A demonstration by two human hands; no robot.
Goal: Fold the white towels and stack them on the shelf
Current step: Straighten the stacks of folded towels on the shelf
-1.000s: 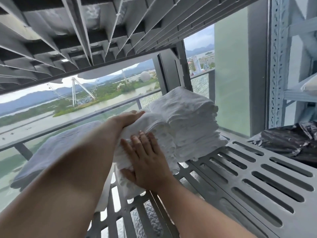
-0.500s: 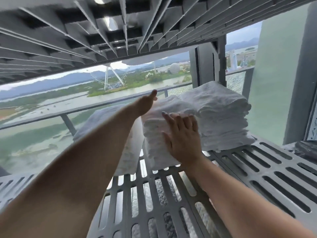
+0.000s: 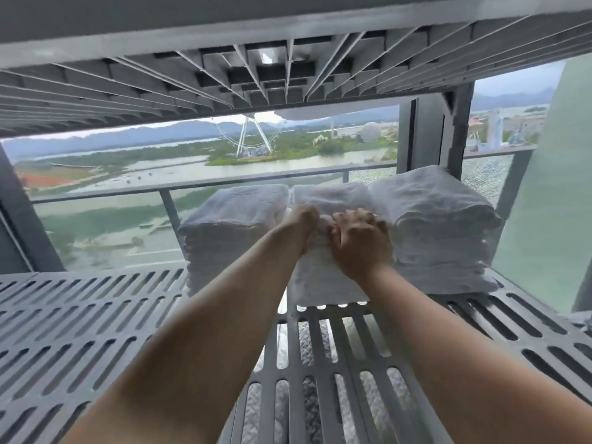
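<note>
Presently the middle stack (image 3: 323, 283) of folded white towels is held at its upper near edge by both hands. It stands toward the far side of the slotted grey shelf (image 3: 96, 331), set between the left stack (image 3: 234, 225) and the right stack (image 3: 439, 225) and touching both. The left hand (image 3: 304, 219) is seen with its fingers (image 3: 310, 212) curled into the top layers at the stack's near left corner. The right hand (image 3: 358, 241) is laid over the near face, its fingers (image 3: 368, 217) bent over the top edge and apparently gripping the cloth, though the fingertips are hidden. The step in hand is judged to be the seating and squaring of this stack in line with its neighbours. For that to be done well, the pile should be pressed down and pushed back evenly from both corners, so that the layers are not sheared or the upper folds dragged open. The near faces should be brought flush, since the middle pile appears to sit slightly nearer than the other two. Soft cloth is likely to slump if it is released from one side only. Overhead, headroom is limited by the ribbed underside of the upper shelf (image 3: 256, 75), so lifting is best avoided. Beyond the stacks a railing (image 3: 96, 195) and a dark window post (image 3: 426, 139) are seen. The neighbouring piles stand closest in the way, and either could be nudged askew.
</note>
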